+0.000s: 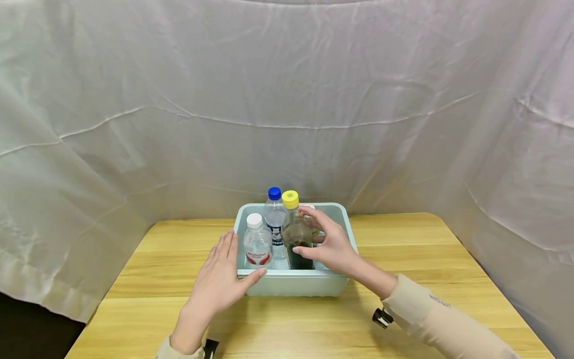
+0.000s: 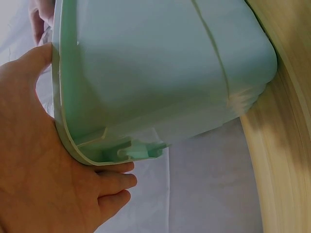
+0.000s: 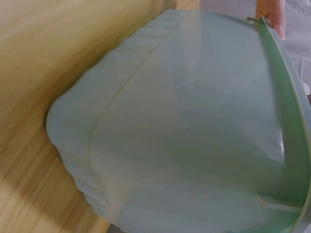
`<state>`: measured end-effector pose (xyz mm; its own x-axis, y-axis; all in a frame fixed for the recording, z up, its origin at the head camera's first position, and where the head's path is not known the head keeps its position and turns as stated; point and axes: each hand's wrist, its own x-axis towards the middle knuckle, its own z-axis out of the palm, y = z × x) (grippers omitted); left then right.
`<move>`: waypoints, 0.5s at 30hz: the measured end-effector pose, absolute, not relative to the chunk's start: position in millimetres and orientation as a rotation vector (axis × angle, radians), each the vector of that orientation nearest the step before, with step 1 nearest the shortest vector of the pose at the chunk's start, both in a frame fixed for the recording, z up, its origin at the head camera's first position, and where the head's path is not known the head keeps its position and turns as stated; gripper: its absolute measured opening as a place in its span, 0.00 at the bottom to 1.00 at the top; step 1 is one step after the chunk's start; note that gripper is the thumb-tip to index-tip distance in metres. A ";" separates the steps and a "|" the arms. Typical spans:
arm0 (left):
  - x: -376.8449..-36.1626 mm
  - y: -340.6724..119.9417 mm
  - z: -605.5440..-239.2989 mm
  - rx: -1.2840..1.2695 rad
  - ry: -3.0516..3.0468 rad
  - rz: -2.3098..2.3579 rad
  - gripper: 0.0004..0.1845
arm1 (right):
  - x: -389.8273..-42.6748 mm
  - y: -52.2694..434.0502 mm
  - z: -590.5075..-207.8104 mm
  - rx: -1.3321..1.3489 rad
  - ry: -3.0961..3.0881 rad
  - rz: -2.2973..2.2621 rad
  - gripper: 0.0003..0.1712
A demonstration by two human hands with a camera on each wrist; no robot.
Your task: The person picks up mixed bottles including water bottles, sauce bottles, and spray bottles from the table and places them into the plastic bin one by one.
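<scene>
A light green plastic bin (image 1: 296, 285) stands on the table with several bottles in it. My left hand (image 1: 220, 276) rests on the bin's left front corner, its fingers straight along the left rim and its thumb on the front rim. In the left wrist view, that hand (image 2: 43, 141) lies against the rim. Inside the bin, my right hand (image 1: 334, 247) grips a clear bottle with a yellow cap (image 1: 295, 232) and dark contents, thumb in front and fingers behind. Beside it stand a white-capped bottle (image 1: 257, 244) and a blue-capped bottle (image 1: 274, 214).
Another bottle, partly hidden behind my right hand, shows a pale cap (image 1: 307, 205). The wooden table (image 1: 179, 264) extends on both sides of the bin. Pale grey cloth (image 1: 287, 99) hangs behind and at both sides.
</scene>
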<state>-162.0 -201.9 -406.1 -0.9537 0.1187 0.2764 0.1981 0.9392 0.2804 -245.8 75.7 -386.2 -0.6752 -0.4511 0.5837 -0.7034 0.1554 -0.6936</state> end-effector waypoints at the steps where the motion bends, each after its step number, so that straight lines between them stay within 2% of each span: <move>1: -162.0 -202.1 -406.1 -0.236 -2.837 -0.446 0.62 | -246.5 75.0 -386.9 1.125 -2.202 1.519 0.52; 15: -161.5 -203.0 -406.7 -0.233 -2.834 -0.450 0.62 | -250.3 68.8 -389.7 1.081 -2.396 1.362 0.51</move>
